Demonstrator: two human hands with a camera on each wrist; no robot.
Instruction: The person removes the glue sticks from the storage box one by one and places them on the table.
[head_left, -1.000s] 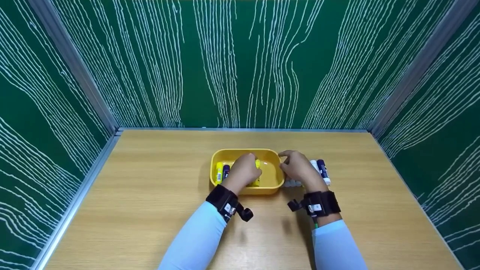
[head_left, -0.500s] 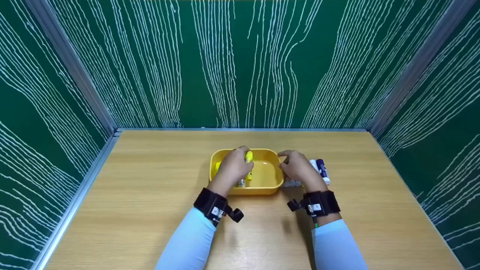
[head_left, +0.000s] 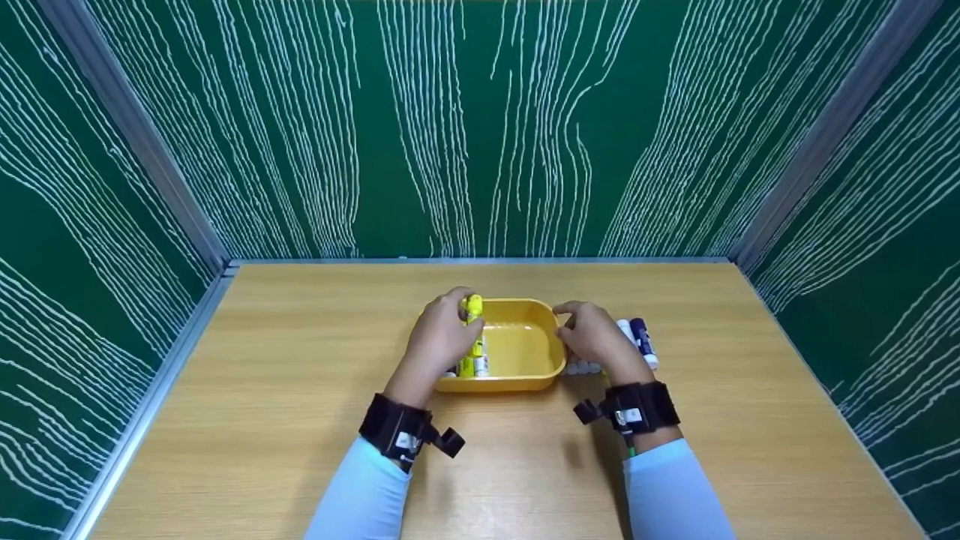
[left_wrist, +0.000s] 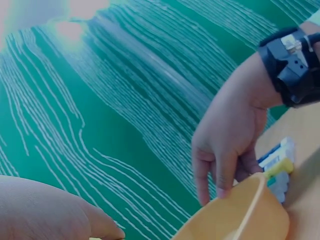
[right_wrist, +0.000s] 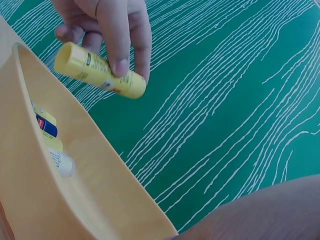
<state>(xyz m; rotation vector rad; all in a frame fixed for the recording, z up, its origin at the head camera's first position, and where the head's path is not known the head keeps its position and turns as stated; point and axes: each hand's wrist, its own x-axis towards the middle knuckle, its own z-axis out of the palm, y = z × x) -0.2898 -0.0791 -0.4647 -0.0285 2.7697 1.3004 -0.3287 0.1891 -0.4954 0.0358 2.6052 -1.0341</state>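
My left hand [head_left: 436, 334] holds a yellow glue stick [right_wrist: 102, 72] between thumb and fingers, raised above the left part of a yellow plastic tray [head_left: 517, 385]. In the right wrist view the stick lies sideways, clear over the tray's rim. Inside the tray, several more sticks lie side by side at the left, among them a dark blue one [right_wrist: 46, 125] and a white one [right_wrist: 62, 163]; the left hand partly covers them in the head view. At the tray's right end, my right hand [head_left: 596, 330] grips the rim with thumb and fingers.
Right of the tray, partly behind the right hand, lie a dark blue stick with a white cap [head_left: 643, 343], a white stick [head_left: 625, 328] and several pale round ends [head_left: 583, 367]. Green panels with white lines [head_left: 480, 135] enclose the wooden table [head_left: 315, 337] at back and sides.
The left hand has lifted the yellow glue stick from the tray's middle and moved left with it, uncovering more of the tray floor. The right hand stays at the right rim.
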